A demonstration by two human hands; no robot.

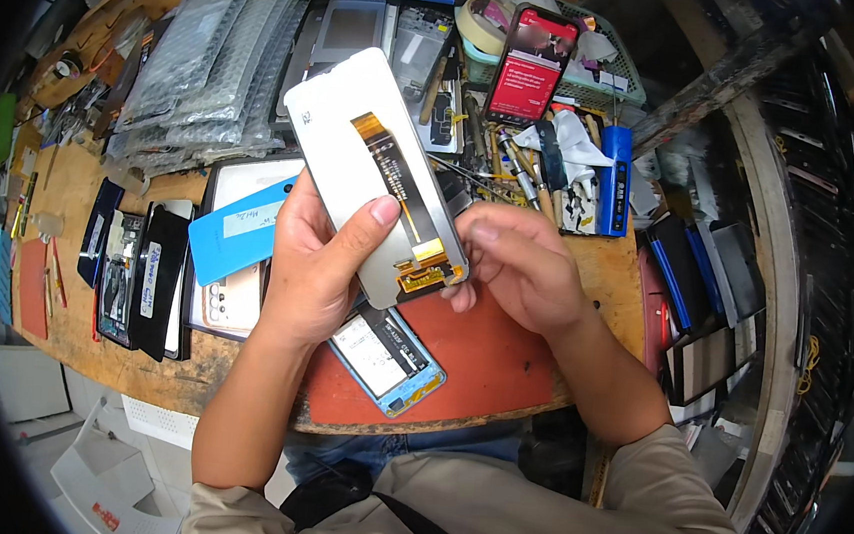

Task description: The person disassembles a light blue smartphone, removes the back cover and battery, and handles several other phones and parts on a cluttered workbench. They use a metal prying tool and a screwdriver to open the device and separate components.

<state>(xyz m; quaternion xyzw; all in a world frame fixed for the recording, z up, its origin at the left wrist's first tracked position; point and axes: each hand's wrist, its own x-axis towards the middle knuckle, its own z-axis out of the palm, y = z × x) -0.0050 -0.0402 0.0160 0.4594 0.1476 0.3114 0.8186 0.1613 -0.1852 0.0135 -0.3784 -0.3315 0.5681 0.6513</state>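
Note:
My left hand [317,258] grips a phone screen [339,110], its pale back facing up and its thumb pressed near the flex cable [394,179]. The panel is tilted, its lower end showing gold contacts. My right hand [522,265] is at the panel's lower right edge, thumb and forefinger pinched together and other fingertips by the corner; what the pinch holds is too small to make out. Beneath the panel, an opened blue phone body [387,362] with a battery lies on a red-brown mat [489,372], partly hidden by the screen.
A blue phone back cover [234,232] and a disassembled phone [124,273] lie to the left. Bubble-wrap packets [208,59] are stacked behind. A lit phone [533,65] stands before a green basket [618,66], near tools and a blue device [614,181]. A metal post [754,192] rises at right.

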